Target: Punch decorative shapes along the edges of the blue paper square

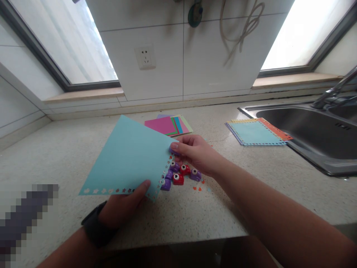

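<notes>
My left hand (126,204) grips a light blue sheet of paper (122,156) near its lower corner, thumb on top. Small shapes are cut out along two of its edges. In my right hand (199,154) is a purple craft punch (174,149), set at the sheet's right edge near the upper corner; the fingers partly hide it. Below that hand, several other punches lie in a cluster on the counter, among them a red punch (177,179) and a purple punch (195,174). The sheet overlaps some of them.
Colored sheets (158,124) lie behind the blue paper. A stack of edge-punched sheets (255,133) sits at the right, beside the steel sink (309,149). Orange paper bits (199,189) are scattered on the speckled counter (192,219). A tiled wall stands behind.
</notes>
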A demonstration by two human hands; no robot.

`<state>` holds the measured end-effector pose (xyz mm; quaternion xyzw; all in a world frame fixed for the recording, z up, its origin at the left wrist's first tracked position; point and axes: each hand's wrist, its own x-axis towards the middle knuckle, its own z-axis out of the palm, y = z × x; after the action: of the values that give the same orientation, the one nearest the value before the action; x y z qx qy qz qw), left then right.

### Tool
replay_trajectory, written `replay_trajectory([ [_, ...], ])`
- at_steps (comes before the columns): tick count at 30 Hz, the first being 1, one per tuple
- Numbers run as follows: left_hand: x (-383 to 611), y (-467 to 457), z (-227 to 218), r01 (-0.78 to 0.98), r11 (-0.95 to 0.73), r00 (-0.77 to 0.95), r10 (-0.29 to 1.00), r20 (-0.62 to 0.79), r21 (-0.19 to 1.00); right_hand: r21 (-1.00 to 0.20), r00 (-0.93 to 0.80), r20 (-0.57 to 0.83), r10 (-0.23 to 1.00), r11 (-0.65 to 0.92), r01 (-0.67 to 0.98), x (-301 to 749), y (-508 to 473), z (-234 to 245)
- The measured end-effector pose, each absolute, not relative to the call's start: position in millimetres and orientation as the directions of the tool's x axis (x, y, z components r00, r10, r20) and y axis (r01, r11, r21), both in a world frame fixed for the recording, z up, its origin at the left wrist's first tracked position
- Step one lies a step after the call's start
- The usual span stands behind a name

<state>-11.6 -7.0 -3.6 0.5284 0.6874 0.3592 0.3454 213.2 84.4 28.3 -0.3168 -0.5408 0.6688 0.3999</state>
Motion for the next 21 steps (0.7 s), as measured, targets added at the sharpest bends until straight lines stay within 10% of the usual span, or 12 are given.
replay_trajectory([
  [21,-15.4,-7.3,-3.8,0.539,0.212,-0.147,0.977,-0.156,0.815,-0.981,-0.505,0.033,0.863,-0.069,-0.181,211.6,84.3,28.9],
])
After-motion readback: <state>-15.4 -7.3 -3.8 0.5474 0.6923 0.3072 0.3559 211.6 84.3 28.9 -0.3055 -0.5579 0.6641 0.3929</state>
